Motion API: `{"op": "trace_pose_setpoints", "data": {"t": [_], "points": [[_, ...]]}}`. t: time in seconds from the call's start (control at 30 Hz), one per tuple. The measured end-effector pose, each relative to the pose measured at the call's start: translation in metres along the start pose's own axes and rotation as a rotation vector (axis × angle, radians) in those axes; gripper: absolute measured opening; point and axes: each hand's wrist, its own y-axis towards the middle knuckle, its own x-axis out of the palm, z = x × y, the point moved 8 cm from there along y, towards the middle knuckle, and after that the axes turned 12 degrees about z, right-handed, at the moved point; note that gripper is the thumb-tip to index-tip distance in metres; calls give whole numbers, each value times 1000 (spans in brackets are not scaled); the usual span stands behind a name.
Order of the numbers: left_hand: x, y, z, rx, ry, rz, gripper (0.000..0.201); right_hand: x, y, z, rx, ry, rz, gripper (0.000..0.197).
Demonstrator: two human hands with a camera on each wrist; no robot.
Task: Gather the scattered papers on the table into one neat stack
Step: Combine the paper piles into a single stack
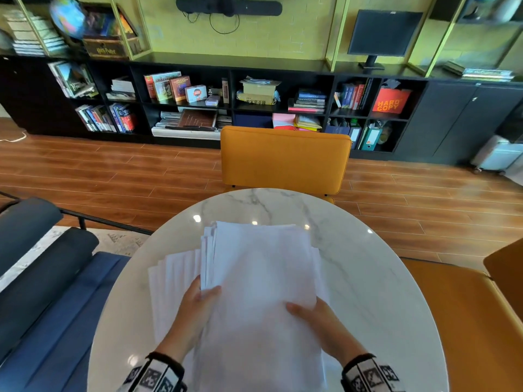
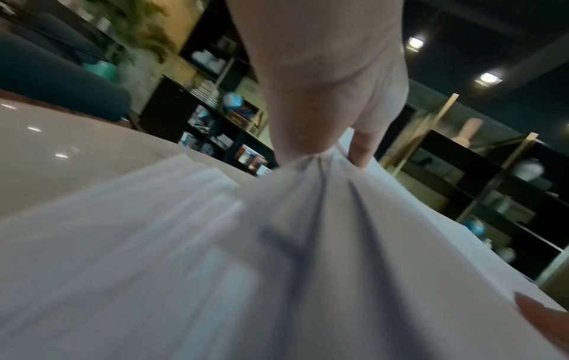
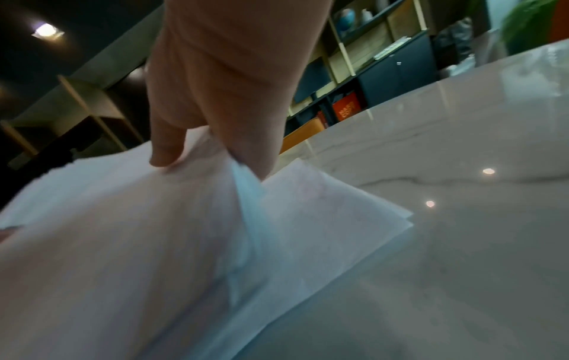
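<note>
A thick bundle of white papers (image 1: 260, 273) is held over the round marble table (image 1: 368, 278), its far end raised. My left hand (image 1: 202, 292) pinches the bundle's left edge, thumb on top and fingers beneath. My right hand (image 1: 304, 308) pinches the right edge the same way. Several more white sheets (image 1: 172, 278) lie fanned out on the table to the left, under the bundle. In the left wrist view the left hand (image 2: 326, 148) bunches the papers (image 2: 215, 255). In the right wrist view the right hand (image 3: 212, 156) pinches the papers (image 3: 123, 231), with loose sheets (image 3: 323, 214) below.
An orange chair (image 1: 284, 158) stands at the table's far side and another orange seat (image 1: 464, 321) at the right. A dark blue sofa (image 1: 48, 292) is at the left. A black bookshelf (image 1: 226, 100) lines the back wall.
</note>
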Motion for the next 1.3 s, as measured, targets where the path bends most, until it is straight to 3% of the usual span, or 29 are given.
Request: {"op": "trace_pose_setpoints", "data": {"t": [0.07,0.17,0.2,0.3,0.4,0.5,0.57,0.67,0.83,0.9,1.0,1.07,1.3], "points": [[23,-5,0,-17,7,-71,38,-20,0,4,8,27,76,72],[54,-14,-4,-52,111,-148,63,-52,-5,10,3,48,125,84],[64,-16,-6,-58,169,-181,59,-63,-8,11,4,49,138,81],[83,-20,-9,-69,212,-251,18,-100,-18,13,8,35,202,55],[76,-5,-24,-92,201,-94,12,-143,-24,17,20,17,306,43],[55,9,-46,-139,366,123,46,-174,-30,21,41,-8,385,30],[51,7,-55,-212,425,172,65,-189,-32,29,54,-36,428,32],[61,10,-65,-251,423,151,79,-198,-27,47,73,-134,433,50],[81,11,-69,-228,352,100,92,-195,-23,53,72,-154,455,44],[87,7,-64,-204,355,90,84,-190,-20,53,80,-153,451,44],[87,7,-60,-120,321,117,55,-182,-14,55,89,-149,443,47],[76,10,-58,-85,250,154,50,-174,-11,56,91,-143,426,48],[-21,43,-33,-22,133,456,36,-158,-2,54,94,-183,427,51]]}}
